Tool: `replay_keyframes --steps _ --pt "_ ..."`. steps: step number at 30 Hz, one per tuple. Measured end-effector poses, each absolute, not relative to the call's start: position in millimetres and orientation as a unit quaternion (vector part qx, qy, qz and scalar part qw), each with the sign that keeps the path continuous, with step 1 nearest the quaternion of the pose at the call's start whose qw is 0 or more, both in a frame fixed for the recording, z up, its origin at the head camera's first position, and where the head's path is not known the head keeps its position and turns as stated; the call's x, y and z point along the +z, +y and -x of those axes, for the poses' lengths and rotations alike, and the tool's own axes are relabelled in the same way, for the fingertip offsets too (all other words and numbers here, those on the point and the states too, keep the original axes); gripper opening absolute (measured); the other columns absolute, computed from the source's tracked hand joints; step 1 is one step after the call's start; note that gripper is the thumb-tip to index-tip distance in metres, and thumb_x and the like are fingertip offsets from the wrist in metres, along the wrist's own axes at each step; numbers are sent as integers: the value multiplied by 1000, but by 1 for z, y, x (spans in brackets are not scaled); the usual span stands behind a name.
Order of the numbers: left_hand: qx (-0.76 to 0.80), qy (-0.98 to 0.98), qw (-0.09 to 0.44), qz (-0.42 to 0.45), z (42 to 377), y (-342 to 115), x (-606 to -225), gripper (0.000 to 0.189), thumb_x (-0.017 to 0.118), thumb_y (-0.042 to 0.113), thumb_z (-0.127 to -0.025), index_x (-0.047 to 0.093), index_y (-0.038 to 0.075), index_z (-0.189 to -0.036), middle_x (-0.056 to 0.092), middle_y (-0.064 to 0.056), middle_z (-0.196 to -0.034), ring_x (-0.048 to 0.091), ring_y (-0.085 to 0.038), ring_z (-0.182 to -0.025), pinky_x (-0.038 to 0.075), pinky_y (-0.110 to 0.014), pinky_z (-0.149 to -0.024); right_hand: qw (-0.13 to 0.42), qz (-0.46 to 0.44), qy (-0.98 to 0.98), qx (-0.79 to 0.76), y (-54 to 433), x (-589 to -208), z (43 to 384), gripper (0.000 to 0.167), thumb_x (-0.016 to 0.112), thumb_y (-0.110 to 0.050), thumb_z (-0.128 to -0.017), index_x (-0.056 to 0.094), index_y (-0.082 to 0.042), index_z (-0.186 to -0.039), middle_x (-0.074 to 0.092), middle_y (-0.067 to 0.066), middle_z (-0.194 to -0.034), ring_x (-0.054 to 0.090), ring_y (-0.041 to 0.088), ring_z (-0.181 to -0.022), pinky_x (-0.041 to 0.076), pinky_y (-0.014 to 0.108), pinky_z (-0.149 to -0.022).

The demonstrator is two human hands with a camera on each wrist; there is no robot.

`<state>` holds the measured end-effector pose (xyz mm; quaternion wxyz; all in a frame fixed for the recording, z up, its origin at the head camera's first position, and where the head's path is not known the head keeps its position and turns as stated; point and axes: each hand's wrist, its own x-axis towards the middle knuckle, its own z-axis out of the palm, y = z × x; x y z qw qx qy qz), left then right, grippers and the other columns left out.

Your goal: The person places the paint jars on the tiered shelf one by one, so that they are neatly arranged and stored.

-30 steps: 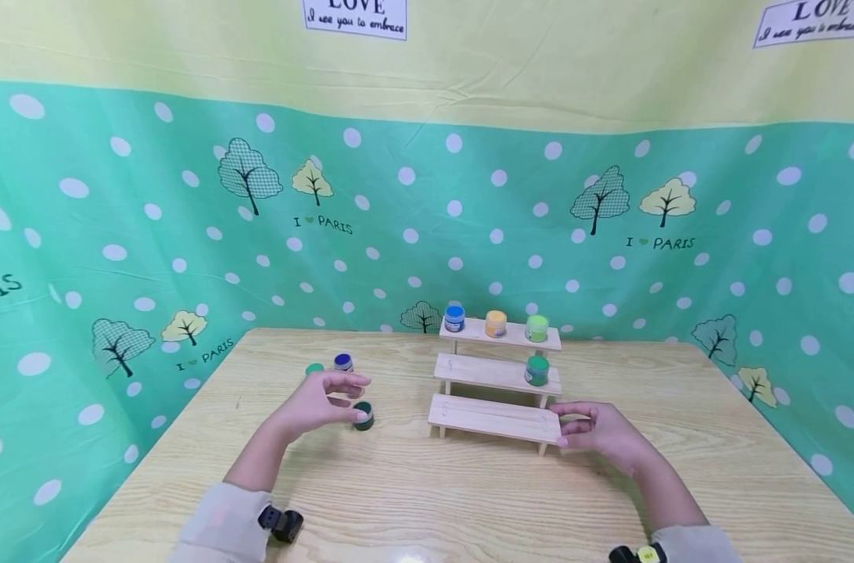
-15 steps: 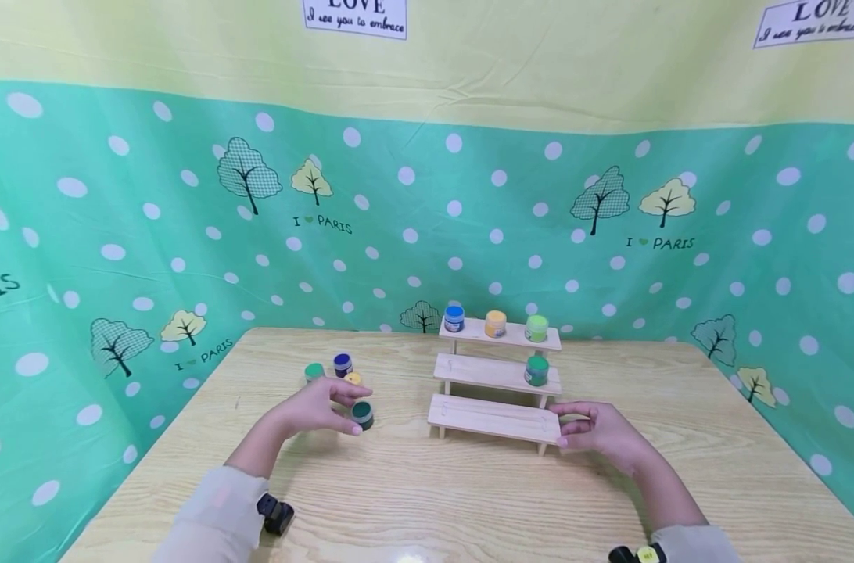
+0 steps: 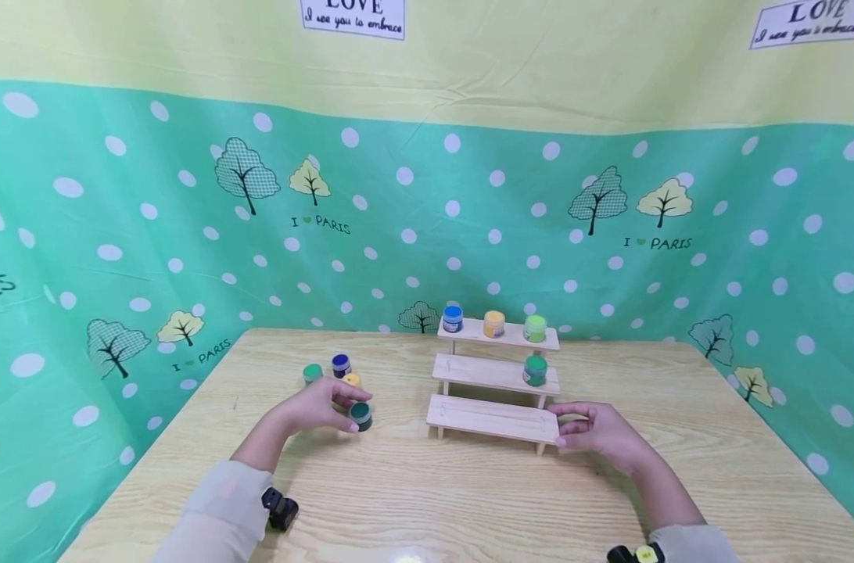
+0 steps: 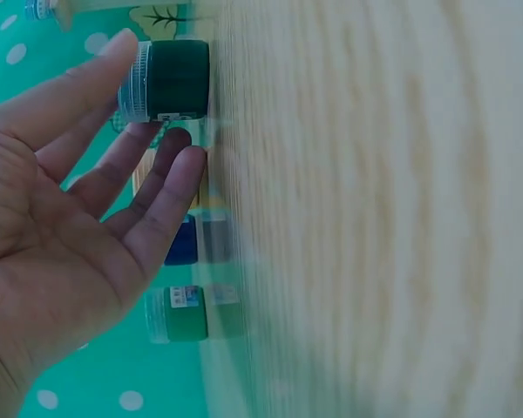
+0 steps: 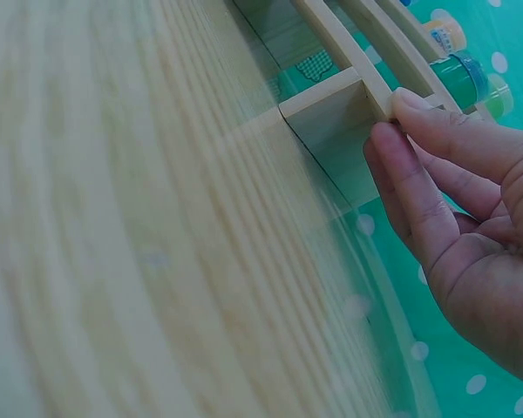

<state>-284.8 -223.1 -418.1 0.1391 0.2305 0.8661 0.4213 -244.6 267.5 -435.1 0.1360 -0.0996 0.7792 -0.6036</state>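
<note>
My left hand (image 3: 316,407) reaches round a small dark green paint jar (image 3: 360,417) on the table at the left. In the left wrist view the thumb lies against the clear lid of this upright jar (image 4: 179,80), with the other fingers on its far side. My right hand (image 3: 601,432) pinches the right end of the lowest shelf of a three-step wooden display stand (image 3: 490,419). The right wrist view has the thumb on top of the board end (image 5: 382,97) and fingertips beneath it.
Behind the left hand stand a green jar (image 3: 313,373), a dark blue jar (image 3: 341,364) and a yellow jar (image 3: 352,380). The top shelf bears a blue jar (image 3: 452,318), an orange jar (image 3: 493,324) and a light green jar (image 3: 536,328). A green jar (image 3: 536,371) is on the middle shelf.
My left hand has shifted slightly left and lower, uncovering the yellow jar, and its fingers have come in around the dark green jar. My right hand keeps its hold on the stand.
</note>
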Motion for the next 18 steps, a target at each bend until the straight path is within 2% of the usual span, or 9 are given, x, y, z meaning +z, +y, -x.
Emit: replay_keyframes --steps 5,11,18 --pt "421 872 124 -215 286 -221 -421 45 82 5 -76 68 1 -119 69 -6 -106 63 -24 -98 55 -37 -86 136 97 778 -606 268 -436 244 65 80 -2 -78 49 11 -134 66 18 -108 65 22 -94 58 32 -80" --pt "412 885 104 -191 286 -214 -420 39 81 4 -76 71 4 -114 69 -2 -103 62 -20 -96 55 -35 -84 136 97 780 -604 268 -436 245 64 80 -3 -78 51 10 -133 66 16 -108 65 22 -94 58 32 -79" --pt "429 884 79 -168 286 -209 -416 39 81 4 -77 71 3 -114 67 -3 -101 60 -21 -92 56 -31 -72 138 102 774 -610 269 -437 246 65 80 -2 -78 49 12 -134 67 15 -106 66 22 -94 58 32 -80"
